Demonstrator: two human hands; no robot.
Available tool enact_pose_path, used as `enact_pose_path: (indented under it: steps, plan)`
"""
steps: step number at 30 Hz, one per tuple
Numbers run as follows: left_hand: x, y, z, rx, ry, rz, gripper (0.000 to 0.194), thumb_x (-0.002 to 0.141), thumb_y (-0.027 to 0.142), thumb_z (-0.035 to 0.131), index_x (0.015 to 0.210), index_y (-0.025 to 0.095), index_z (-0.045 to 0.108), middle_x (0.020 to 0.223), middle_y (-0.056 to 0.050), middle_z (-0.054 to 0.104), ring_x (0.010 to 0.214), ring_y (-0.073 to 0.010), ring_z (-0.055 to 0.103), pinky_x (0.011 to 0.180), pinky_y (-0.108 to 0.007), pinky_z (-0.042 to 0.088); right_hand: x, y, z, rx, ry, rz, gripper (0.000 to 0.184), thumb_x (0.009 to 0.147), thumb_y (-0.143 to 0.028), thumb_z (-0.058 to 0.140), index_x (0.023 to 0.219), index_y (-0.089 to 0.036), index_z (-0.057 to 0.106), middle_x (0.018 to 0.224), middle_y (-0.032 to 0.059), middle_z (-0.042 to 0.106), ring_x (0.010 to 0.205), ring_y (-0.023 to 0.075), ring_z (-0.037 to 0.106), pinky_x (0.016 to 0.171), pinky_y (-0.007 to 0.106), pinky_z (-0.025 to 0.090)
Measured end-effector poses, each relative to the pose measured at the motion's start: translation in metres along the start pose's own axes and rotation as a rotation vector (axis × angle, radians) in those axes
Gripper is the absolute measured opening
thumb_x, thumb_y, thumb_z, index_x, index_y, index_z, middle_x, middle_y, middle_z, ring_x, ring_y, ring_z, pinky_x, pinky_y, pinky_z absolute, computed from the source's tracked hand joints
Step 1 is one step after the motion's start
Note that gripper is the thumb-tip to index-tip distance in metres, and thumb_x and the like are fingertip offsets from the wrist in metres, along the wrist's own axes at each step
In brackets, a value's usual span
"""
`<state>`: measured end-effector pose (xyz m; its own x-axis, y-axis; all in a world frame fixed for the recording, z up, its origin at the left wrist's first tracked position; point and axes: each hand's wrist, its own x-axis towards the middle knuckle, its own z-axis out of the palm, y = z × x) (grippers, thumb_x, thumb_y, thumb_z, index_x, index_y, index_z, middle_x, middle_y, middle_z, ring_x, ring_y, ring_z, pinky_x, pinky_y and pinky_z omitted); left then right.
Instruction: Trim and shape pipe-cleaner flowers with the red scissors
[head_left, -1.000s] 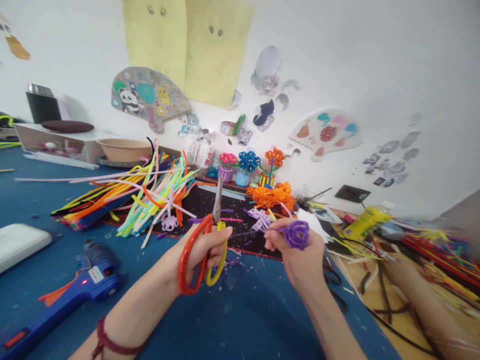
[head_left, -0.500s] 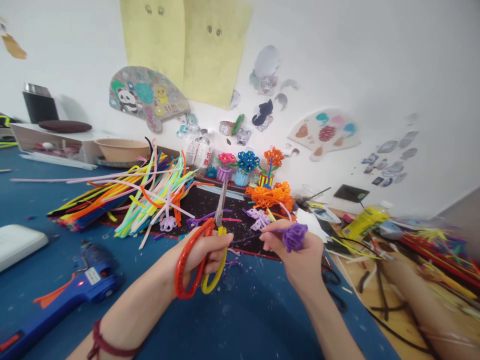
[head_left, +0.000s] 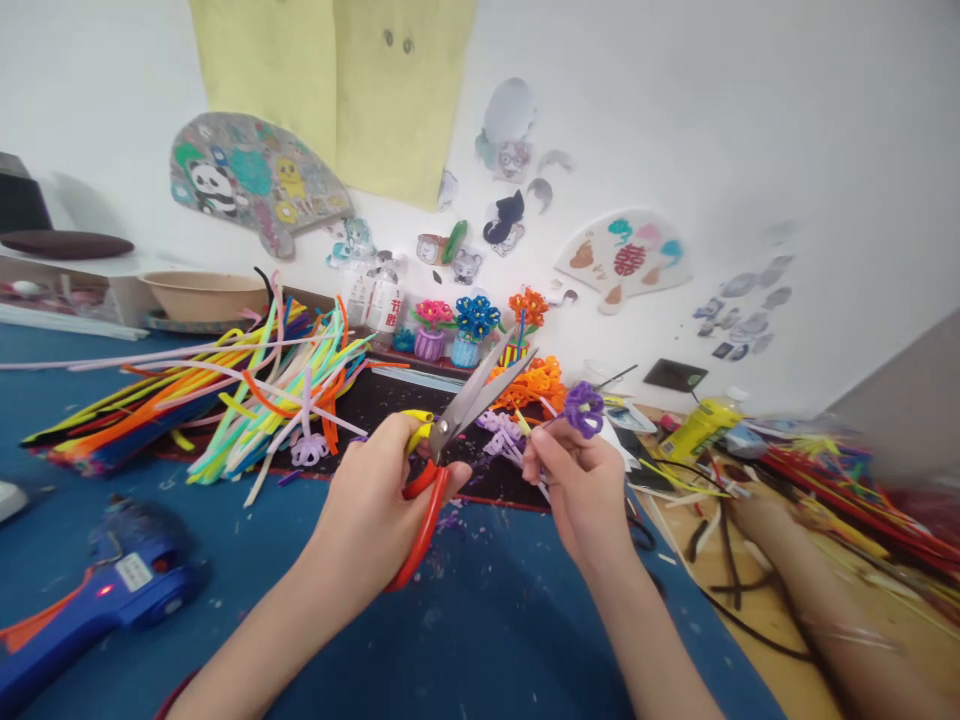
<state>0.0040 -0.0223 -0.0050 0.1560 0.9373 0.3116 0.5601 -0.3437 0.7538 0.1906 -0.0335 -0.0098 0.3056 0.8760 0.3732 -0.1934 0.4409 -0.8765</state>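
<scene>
Purple flower (head_left: 584,410) pinched near its base by thumb and fingers of right hand (head_left: 583,485), held up off desk (head_left: 517,610), to right of scissors (head_left: 442,432). Left hand (head_left: 375,485) clamped round scissors handles; blades spread, angled toward wall, apart from flower. Already looped into a round head, by the look of it; stem mostly hidden by fingers, cannot tell if trimmed. Not in any pot. Done, apparently: three potted bunches in a row near wall. Seemingly unfinished: lilac flowers (head_left: 501,432) lying loose on black mat (head_left: 386,397), plus orange loops (head_left: 531,382) heaped behind, also unpotted.

Containers: pink flowers (head_left: 433,313) in purple pot (head_left: 429,346); blue flowers (head_left: 478,317) in light blue pot (head_left: 465,351); orange flowers (head_left: 529,305) in striped pot (head_left: 512,354). Tan bowl (head_left: 204,294) at back left, cannot see inside. Small items in white box (head_left: 124,302), too blurred to name. Pipe cleaners (head_left: 247,390) piled loose at left, in no container. Glue gun (head_left: 131,580) lying near left edge, red light lit.
</scene>
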Motion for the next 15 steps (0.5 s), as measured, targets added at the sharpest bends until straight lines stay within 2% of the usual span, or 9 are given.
enact_pose_path:
  steps: [5,8,15]
  plan:
    - [-0.0036,0.0094,0.0001,-0.400,-0.201,-0.040,0.024,0.077,0.043,0.056,0.073,0.019,0.054,0.061,0.003,0.056,0.054,-0.0107,0.047,0.052,-0.023,0.036,-0.0006,0.0003,0.0005,-0.018,-0.005,0.026,0.015,0.069,-0.026,0.077,0.067,-0.016,0.065,0.054,-0.0019,0.063,0.044,0.0077,0.055,0.044,0.019,0.044]
    - [-0.0042,0.0113,-0.0021,-0.513,-0.214,-0.068,0.022,0.076,0.038,0.059,0.068,0.018,0.054,0.058,0.002,0.059,0.050,-0.0089,0.046,0.050,-0.022,0.037,-0.0013,0.0014,0.0022,-0.017,-0.013,0.046,0.016,0.069,-0.027,0.076,0.067,-0.016,0.065,0.054,-0.0019,0.063,0.044,0.0081,0.056,0.044,0.019,0.045]
    - [-0.0027,0.0075,-0.0039,-0.602,-0.207,-0.119,0.022,0.073,0.036,0.065,0.071,0.017,0.054,0.056,0.001,0.061,0.049,-0.0088,0.048,0.049,-0.021,0.038,-0.0032,0.0037,0.0029,-0.026,-0.103,0.089,0.014,0.072,-0.027,0.074,0.069,-0.016,0.065,0.057,-0.0009,0.065,0.045,0.0092,0.058,0.043,0.020,0.045]
